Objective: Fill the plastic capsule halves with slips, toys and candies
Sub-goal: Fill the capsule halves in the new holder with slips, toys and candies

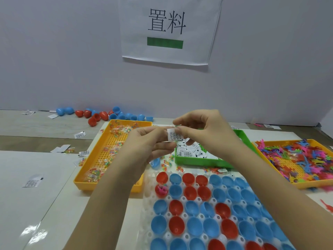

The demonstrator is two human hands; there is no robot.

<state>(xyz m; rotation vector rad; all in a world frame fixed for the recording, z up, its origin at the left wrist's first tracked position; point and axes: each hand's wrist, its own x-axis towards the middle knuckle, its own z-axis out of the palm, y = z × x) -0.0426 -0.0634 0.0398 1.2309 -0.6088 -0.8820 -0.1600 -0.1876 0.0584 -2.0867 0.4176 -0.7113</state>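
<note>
My left hand [147,143] and my right hand [201,130] are raised together above the trays, and both pinch a small white printed slip [173,135] between their fingertips. Below them a white holder tray [149,179] carries several open red and blue capsule halves. One red half [161,190] at the upper left holds a pink toy. The other halves look empty. A green tray [207,161] of slips lies under my right hand.
An orange tray [82,181] with wrapped candies sits at the left. Another orange tray [308,184] with colourful plastic toys sits at the right. Loose red and blue capsules [100,115] lie along the wall. Stray slips and candies are scattered on the table.
</note>
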